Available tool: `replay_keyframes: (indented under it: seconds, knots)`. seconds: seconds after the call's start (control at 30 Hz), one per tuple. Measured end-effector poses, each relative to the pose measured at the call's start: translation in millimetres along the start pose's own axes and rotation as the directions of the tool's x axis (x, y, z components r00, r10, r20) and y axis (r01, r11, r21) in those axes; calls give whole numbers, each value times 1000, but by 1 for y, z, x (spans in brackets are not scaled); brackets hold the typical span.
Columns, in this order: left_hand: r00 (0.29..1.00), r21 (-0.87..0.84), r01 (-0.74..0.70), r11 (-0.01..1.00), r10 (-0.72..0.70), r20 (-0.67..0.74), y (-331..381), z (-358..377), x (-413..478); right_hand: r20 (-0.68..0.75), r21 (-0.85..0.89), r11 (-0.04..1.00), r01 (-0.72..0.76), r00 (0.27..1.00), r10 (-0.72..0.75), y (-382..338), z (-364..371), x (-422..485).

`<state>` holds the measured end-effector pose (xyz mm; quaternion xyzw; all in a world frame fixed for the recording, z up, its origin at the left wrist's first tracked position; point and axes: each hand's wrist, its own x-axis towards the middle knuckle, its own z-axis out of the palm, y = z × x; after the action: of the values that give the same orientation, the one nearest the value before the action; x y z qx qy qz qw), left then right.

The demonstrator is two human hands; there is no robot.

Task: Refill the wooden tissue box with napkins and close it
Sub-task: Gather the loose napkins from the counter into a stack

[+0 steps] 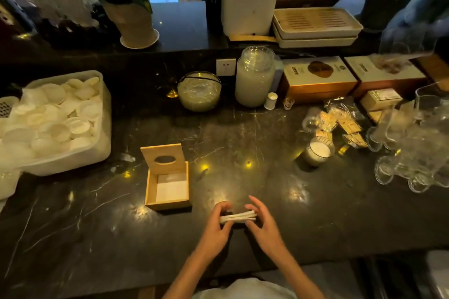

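The wooden tissue box stands open on the dark marble counter, left of centre. Its lid, with an oval slot, is tipped up at the far side. White napkins lie flat inside the box. To the right of the box and nearer to me, I hold a thin stack of white napkins edge-on between both hands. My left hand grips its left end. My right hand grips its right end. The stack is just above the counter, apart from the box.
A white tub of small white dishes sits at the left. Behind are a glass bowl, a tall jar and brown gift boxes. At the right stand a candle glass, wrapped packets and clustered glassware.
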<state>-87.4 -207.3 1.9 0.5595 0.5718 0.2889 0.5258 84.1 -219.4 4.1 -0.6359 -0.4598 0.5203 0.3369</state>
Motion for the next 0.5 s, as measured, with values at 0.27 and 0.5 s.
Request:
replay_keyframes:
  seconds: [0.27,0.5]
  knots:
    - [1000,72,13,997,-13,7,-11,10,0,2,7,1000,27,1000,-27,11,15,11]
    - [992,178,-97,979,109,-61,-12,4,5,-16,-117,982,148,988,-150,12,12,22]
